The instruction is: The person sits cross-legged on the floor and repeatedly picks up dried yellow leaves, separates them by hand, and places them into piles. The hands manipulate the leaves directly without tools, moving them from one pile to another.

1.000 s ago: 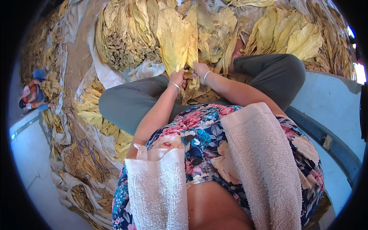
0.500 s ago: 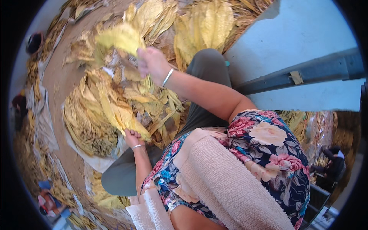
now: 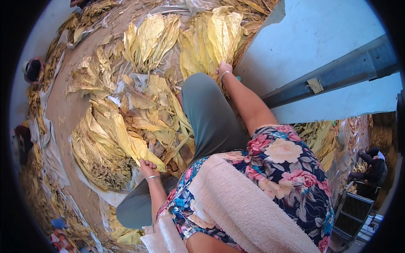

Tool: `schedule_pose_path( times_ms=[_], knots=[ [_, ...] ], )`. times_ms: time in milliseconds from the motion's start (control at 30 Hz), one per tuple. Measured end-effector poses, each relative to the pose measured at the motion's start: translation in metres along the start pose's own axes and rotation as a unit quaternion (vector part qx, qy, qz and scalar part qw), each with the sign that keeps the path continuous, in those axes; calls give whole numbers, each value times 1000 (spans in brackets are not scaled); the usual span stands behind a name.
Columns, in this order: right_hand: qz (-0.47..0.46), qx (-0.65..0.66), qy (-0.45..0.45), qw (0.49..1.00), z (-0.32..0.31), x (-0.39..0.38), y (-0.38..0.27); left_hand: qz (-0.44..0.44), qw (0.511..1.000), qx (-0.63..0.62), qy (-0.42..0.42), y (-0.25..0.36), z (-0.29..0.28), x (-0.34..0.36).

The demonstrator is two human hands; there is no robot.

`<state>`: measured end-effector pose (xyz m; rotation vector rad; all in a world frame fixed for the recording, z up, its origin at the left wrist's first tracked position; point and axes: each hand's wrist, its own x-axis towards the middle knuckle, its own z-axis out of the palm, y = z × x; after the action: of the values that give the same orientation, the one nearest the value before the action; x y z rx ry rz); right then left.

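Note:
Beside my bent left leg, my left hand [image 3: 148, 168] is closed around the stem end of a long yellow dried tobacco leaf [image 3: 141, 147]. That leaf reaches up over a large heap of dried leaves [image 3: 95, 147] at the left. My right arm stretches past my raised right knee. At its end my right hand [image 3: 225, 68] pinches the stem end of a pale yellow tobacco leaf [image 3: 223, 36], which lies on the upper leaf pile [image 3: 194, 48]. Another fanned yellow pile [image 3: 152, 40] lies left of that one.
Loose brownish leaves [image 3: 154, 111] lie between the heaps, with plastic sheeting beneath. A pale blue wall or panel with a dark metal rail [image 3: 329, 82] stands at my right. Other people sit at the left edge and far right, near a metal-framed chair [image 3: 354, 208]. A towel [image 3: 253, 198] hangs over me.
My right hand has moved up and right from above the middle leaves to the upper right pile; the leaf it was swinging has left the middle. My left hand keeps its leaf.

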<state>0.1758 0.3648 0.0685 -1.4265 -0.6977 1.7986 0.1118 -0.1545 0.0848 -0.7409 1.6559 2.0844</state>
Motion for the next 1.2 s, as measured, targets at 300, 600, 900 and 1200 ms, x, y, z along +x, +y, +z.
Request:
schedule_pose_path(
  times_ms=[300,600,900,1200],
  knots=[
    [17,-132,-90,987,-9,-17,9,11,1000,-11,16,0,-7,-1],
    [-417,-462,-87,778,-48,-20,7,31,997,-65,15,19,9,-26],
    [-451,-94,-367,808,69,-258,-99,-153,983,-100,9,-17,-27,8],
    [-155,-522,-640,543,63,-312,179,-46,992,114,-20,-14,-2,-10]
  ],
)
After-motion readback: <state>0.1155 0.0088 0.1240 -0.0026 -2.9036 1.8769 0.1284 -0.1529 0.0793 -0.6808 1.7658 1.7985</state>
